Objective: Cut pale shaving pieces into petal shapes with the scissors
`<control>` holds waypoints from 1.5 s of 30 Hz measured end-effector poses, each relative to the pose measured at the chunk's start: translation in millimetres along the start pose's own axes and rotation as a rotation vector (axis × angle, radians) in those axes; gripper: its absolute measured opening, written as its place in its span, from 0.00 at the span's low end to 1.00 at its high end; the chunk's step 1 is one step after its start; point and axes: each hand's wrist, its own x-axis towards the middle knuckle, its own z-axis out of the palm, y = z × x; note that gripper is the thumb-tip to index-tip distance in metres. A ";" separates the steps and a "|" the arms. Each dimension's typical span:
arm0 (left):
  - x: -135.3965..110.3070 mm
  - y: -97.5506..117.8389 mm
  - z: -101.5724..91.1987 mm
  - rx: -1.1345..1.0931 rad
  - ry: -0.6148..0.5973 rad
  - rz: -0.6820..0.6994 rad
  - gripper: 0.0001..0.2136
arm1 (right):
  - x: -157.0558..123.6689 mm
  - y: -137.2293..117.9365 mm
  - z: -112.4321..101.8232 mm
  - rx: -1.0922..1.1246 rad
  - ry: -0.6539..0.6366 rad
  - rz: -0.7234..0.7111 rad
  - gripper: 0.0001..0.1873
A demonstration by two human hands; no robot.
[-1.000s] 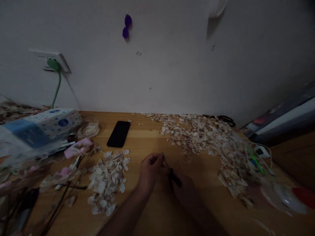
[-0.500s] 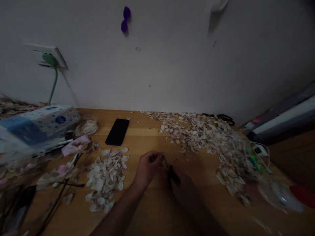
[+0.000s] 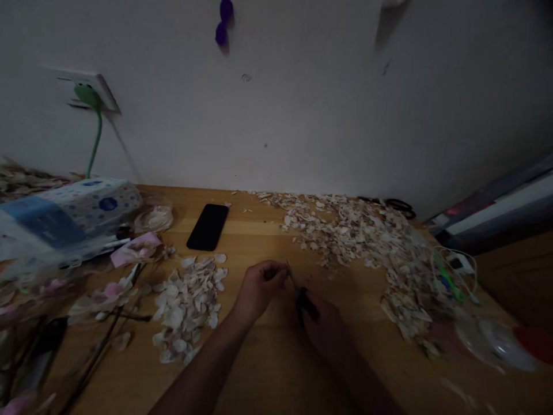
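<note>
My left hand [image 3: 260,288] is closed in a pinch at the middle of the wooden table. What its fingertips hold is too small and dark to make out. In my right hand [image 3: 326,325] is a pair of scissors [image 3: 305,301] with black handles; the thin blades point up and left, reaching my left fingertips. Left of my hands lies a pile of pale, dried-looking petals [image 3: 188,308]. A wider heap of petal scraps [image 3: 354,230] spreads over the back and right of the table.
A black phone [image 3: 208,227] lies flat toward the back. To the left are a tissue pack [image 3: 82,210], a flower branch [image 3: 110,331] and a pink paper piece [image 3: 136,249]. At the right sit a white cable [image 3: 475,274] and clear plastic items [image 3: 492,343]. Black-handled scissors [image 3: 400,207] rest by the wall.
The whole view has shifted slightly, with the wall sliding up. Both hands keep nearly the same place, and the scissor blades still meet the left fingertips, now at a slightly different angle.
</note>
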 end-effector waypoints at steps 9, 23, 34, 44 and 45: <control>-0.8 3.5 -1.1 0.022 -0.051 0.015 0.05 | -0.2 2.0 -2.5 -0.017 0.000 -0.029 0.19; -2.3 -17.1 10.6 -0.403 -0.141 -0.104 0.11 | 0.0 0.2 -5.8 0.079 0.018 -0.013 0.20; -0.4 -8.1 9.2 -0.157 -0.041 -0.045 0.11 | 0.2 7.0 -2.8 0.021 0.000 -0.041 0.20; -2.9 -2.5 1.5 0.067 -0.106 0.025 0.06 | -0.5 3.2 -4.7 0.041 -0.015 -0.025 0.16; -2.7 -3.2 0.8 0.088 -0.109 0.032 0.06 | -0.3 3.5 -4.4 0.033 -0.017 -0.027 0.16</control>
